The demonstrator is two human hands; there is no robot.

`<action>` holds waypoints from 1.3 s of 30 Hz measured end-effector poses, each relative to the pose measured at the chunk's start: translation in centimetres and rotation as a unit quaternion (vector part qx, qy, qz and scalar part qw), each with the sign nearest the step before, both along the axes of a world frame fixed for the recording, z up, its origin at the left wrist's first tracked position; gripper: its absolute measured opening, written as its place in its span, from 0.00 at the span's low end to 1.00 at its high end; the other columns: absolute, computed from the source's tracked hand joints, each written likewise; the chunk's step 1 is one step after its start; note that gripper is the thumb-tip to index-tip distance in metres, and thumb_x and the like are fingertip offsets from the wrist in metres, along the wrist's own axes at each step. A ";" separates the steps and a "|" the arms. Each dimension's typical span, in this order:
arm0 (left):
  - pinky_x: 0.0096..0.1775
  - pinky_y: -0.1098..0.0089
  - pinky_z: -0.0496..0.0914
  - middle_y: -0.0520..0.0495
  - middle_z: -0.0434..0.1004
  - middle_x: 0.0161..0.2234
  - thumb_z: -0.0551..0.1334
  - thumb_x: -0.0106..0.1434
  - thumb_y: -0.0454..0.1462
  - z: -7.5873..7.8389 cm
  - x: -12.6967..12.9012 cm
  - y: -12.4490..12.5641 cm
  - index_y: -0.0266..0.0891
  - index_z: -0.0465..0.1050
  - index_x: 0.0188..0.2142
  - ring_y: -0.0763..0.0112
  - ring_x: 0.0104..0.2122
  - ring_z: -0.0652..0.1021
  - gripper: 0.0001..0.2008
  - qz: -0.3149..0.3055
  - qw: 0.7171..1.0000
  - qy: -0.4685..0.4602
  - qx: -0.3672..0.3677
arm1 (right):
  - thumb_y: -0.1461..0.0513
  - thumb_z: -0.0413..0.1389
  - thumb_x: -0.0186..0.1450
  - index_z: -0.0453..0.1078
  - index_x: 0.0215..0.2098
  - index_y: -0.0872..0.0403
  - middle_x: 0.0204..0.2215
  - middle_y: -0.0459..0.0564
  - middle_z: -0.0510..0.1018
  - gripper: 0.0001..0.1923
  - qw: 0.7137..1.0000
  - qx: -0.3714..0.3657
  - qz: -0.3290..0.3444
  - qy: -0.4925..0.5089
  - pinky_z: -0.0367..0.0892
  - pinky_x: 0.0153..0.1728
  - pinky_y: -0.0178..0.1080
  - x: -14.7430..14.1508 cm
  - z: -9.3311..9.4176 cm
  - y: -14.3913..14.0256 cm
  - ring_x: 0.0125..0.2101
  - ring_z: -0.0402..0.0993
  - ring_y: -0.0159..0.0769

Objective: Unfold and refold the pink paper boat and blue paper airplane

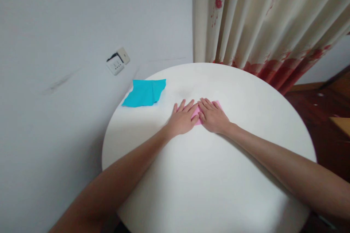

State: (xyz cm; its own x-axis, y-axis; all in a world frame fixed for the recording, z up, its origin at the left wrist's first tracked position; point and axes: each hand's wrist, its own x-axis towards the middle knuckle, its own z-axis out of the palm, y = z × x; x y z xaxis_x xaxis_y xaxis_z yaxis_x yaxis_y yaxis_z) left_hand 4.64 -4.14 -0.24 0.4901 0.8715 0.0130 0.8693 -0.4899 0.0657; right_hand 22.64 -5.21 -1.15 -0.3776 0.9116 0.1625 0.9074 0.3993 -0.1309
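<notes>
My left hand point(182, 118) and right hand point(213, 116) flat, open, pressing pink paper point(195, 113) onto surface point(207, 174); thin, light, creases easily, best pinched at edges

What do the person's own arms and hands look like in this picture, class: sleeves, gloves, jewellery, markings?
Both forearms are bare up to the picture's lower edge, with no sleeve in view. The left hand and the right hand wear no gloves. No watch, bracelet or ring shows, and no marks or tattoos can be seen. Fingernails are too small to judge.
</notes>
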 end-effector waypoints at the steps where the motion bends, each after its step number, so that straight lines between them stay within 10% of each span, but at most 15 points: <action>1: 0.66 0.39 0.45 0.54 0.42 0.73 0.42 0.73 0.51 0.1 -0.1 0.0 0.51 0.47 0.71 0.48 0.71 0.46 0.30 0.007 1.000 0.004 -0.005 | 0.55 0.36 0.75 0.52 0.71 0.62 0.71 0.61 0.51 0.31 1.000 -0.001 -0.009 0.001 0.45 0.67 0.54 0.0 0.0 0.0 0.70 0.45 0.49; 11: 0.64 0.35 0.45 0.47 0.48 0.72 0.42 0.74 0.49 0.5 0.1 -0.4 0.50 0.54 0.69 0.48 0.70 0.50 0.27 0.044 0.998 0.004 0.042 | 0.51 0.38 0.75 0.51 0.71 0.59 0.71 0.62 0.50 0.32 0.998 -0.016 -0.059 0.015 0.45 0.67 0.55 0.4 0.2 0.2 0.71 0.44 0.50; 16: 0.69 0.50 0.41 0.42 0.51 0.71 0.39 0.75 0.39 0.3 0.9 -0.6 0.37 0.56 0.68 0.61 0.71 0.50 0.26 -0.062 0.995 0.002 0.080 | 0.53 0.39 0.74 0.53 0.70 0.62 0.70 0.64 0.52 0.31 0.998 0.009 -0.065 0.016 0.46 0.66 0.56 0.2 0.0 0.0 0.70 0.45 0.53; 24: 0.69 0.55 0.47 0.40 0.46 0.72 0.39 0.74 0.40 -0.7 0.9 -0.4 0.29 0.48 0.70 0.63 0.71 0.49 0.29 -0.062 0.998 -0.017 0.025 | 0.58 0.35 0.75 0.51 0.70 0.68 0.69 0.65 0.55 0.31 0.999 0.008 0.029 0.012 0.48 0.67 0.52 -0.1 0.2 0.1 0.70 0.47 0.48; 39: 0.67 0.43 0.47 0.51 0.42 0.73 0.42 0.73 0.52 0.4 -0.1 0.2 0.44 0.48 0.71 0.55 0.71 0.48 0.32 0.007 1.000 0.007 -0.008 | 0.57 0.37 0.74 0.52 0.70 0.64 0.70 0.62 0.53 0.31 1.000 0.006 -0.004 0.006 0.47 0.66 0.55 0.1 0.0 0.1 0.70 0.47 0.50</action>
